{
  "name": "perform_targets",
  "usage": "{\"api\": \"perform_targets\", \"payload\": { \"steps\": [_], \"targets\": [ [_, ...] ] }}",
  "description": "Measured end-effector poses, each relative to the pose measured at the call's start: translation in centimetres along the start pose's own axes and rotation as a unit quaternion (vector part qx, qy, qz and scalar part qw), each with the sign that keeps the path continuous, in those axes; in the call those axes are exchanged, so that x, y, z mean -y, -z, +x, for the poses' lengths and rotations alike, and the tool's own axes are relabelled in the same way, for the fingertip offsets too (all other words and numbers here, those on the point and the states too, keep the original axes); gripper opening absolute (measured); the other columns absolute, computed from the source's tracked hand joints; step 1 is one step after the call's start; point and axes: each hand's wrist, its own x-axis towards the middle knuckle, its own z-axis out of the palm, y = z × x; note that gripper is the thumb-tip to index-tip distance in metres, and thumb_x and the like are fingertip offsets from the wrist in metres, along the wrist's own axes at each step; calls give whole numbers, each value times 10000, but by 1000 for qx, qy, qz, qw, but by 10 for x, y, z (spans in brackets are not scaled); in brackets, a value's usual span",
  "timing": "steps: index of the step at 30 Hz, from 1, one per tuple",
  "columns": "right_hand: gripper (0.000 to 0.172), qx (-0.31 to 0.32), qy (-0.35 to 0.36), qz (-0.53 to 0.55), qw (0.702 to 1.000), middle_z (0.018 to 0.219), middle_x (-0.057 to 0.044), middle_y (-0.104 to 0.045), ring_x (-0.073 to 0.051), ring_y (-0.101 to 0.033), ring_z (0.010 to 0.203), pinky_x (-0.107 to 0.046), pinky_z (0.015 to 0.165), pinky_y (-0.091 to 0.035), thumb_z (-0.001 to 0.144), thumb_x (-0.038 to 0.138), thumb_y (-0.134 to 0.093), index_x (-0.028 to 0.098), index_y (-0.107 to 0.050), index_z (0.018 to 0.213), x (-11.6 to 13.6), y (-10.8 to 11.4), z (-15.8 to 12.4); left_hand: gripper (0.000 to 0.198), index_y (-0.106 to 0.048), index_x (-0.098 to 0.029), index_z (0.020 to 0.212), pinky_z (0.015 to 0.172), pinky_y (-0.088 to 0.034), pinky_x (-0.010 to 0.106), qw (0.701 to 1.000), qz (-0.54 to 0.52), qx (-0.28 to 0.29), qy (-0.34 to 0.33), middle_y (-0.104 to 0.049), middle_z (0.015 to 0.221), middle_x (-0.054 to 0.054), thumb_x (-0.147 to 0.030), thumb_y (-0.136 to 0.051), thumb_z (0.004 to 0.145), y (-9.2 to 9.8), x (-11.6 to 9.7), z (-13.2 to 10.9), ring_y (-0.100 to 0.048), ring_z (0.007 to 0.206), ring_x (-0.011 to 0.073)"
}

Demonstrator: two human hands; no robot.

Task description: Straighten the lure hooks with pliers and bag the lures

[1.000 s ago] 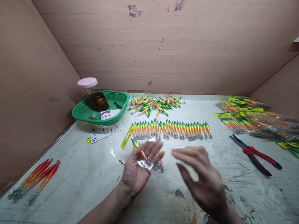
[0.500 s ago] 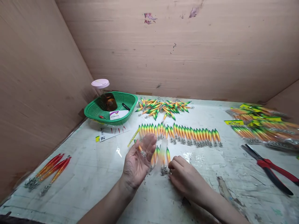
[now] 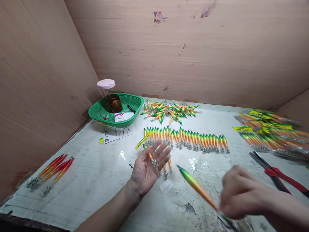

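My left hand (image 3: 147, 170) is palm up with its fingers stretched, holding a green-and-orange squid jig (image 3: 150, 155) against the thumb and palm. A yellow header card (image 3: 143, 140) stands just beyond its fingertips; I cannot tell whether clear plastic joins it to the hand. My right hand (image 3: 238, 193), blurred by motion, is closed round the hook end of another squid jig (image 3: 196, 187), whose green end points up and left. More jigs (image 3: 167, 166) lie partly hidden behind my left fingers. A small clear plastic piece (image 3: 166, 186) lies beside my left hand.
Jigs form a row (image 3: 200, 139), with a loose pile (image 3: 169, 111) behind. Bagged jigs (image 3: 263, 138) and red-handled pliers (image 3: 272, 172) lie right. A green basket (image 3: 131, 120) holding a lidded bottle (image 3: 113, 100) stands back left; red jigs (image 3: 51, 172) lie left.
My right hand has moved right and toward me, bringing a jig away from those beside my left hand. My left hand has shifted slightly right, and the header card has turned to show its lettering.
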Motion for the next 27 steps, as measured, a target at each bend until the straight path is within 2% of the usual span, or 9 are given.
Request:
{"api": "perform_targets", "payload": {
  "steps": [4,8,13,17,20,21,23,25,27],
  "targets": [
    [120,-15,44,-35,998,822,-46,-683,-220,-581,817,-364,779,-425,921,301,-591,231,-661,989,31,-30,38,516,-378,-82,1486,1021,-488,431,998,30,37,41,-736,1140,159,-271,-389,1006,-1,6,-4,-706,1061,273],
    [177,-17,107,-76,991,928,-61,-736,-224,-576,881,-374,840,-368,909,67,-533,162,-653,999,44,-51,67,497,-464,-93,1432,1064,-446,459,995,56,44,67,-707,1202,181,-268,-492,967,-2,10,-7,-675,1122,304],
    [247,-50,145,-128,980,1029,-99,-757,-242,-561,957,-408,851,-342,931,41,-481,132,-692,1020,42,-59,64,409,-564,-63,1319,1063,-449,455,996,53,31,65,-693,1229,188,-243,-511,956,-1,13,-7,-668,1130,306],
    [280,-81,121,-67,987,1007,-76,-724,-233,-552,958,-397,839,-380,897,22,-529,186,-682,1065,33,-57,65,382,-587,-7,1246,964,-533,412,998,7,25,57,-731,1131,189,-247,-437,990,-4,10,-6,-715,1024,284],
    [312,-140,22,-5,990,969,-54,-650,-218,-561,927,-372,807,-440,862,22,-573,235,-626,1083,14,-56,67,410,-508,-23,1343,854,-584,348,1000,-12,10,8,-756,1059,155,-237,-373,1021,-8,1,-5,-739,957,246],
    [290,-130,-5,6,991,933,-43,-638,-208,-572,893,-353,774,-461,867,36,-566,241,-612,1067,7,-58,67,417,-462,-40,1392,830,-590,325,1000,-12,1,-13,-760,1048,144,-202,-363,1022,-10,-2,-5,-744,943,229],
    [229,-50,-23,27,998,855,-15,-634,-179,-597,797,-298,681,-494,855,63,-570,244,-603,990,-5,-69,64,461,-368,-88,1474,808,-595,302,999,-4,-9,-51,-761,1051,135,-144,-355,1016,-12,-9,-5,-748,930,208],
    [202,46,-6,44,998,800,-2,-634,-159,-606,715,-251,585,-505,789,53,-597,235,-594,877,-11,-87,60,488,-321,-118,1506,807,-604,329,997,3,-11,-74,-756,1061,146,-181,-359,1024,-13,-13,-5,-747,943,226],
    [200,94,1,51,994,768,-12,-620,-159,-594,671,-246,540,-501,739,28,-578,220,-565,791,-11,-106,55,487,-338,-116,1500,812,-609,367,997,2,-14,-81,-754,1061,156,-244,-364,1031,-13,-13,-4,-743,960,255]
  ]
}}
